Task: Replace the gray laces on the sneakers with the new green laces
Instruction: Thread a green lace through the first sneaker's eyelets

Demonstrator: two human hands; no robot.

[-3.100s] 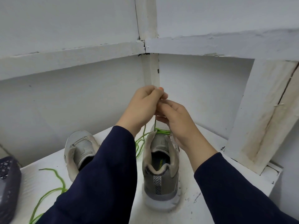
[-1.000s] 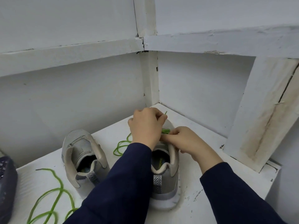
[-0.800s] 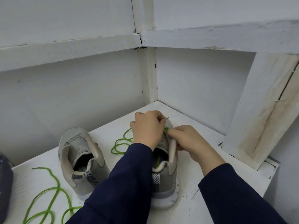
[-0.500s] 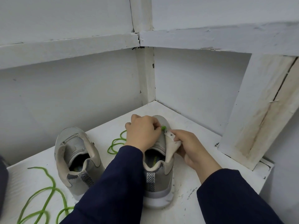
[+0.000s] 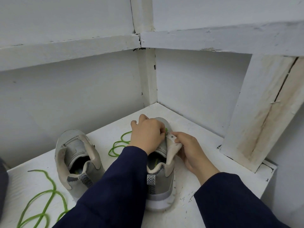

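Observation:
Two grey sneakers stand heel-toward-me on a white tabletop (image 5: 205, 175). The right sneaker (image 5: 160, 186) is between my hands. My right hand (image 5: 189, 150) pinches its beige eyelet flap and folds it outward. My left hand (image 5: 146, 135) is curled over the shoe's front and pinches a green lace (image 5: 118, 145) at the flap's top eyelet; the rest of that lace trails in loops to the left. The left sneaker (image 5: 77, 162) stands apart with no lace in view. A second green lace (image 5: 42, 203) lies loose at the lower left.
White walls (image 5: 82, 96) meet in a corner right behind the shoes. A stained white board (image 5: 263, 112) leans at the right. A dark object (image 5: 3, 186) shows at the left edge. The table's right edge drops off past my right sleeve.
Both hands came down from pulling the lace high above the shoe to the shoe's throat. My right hand has taken the eyelet flap and turned it outward; my left stays at the lace.

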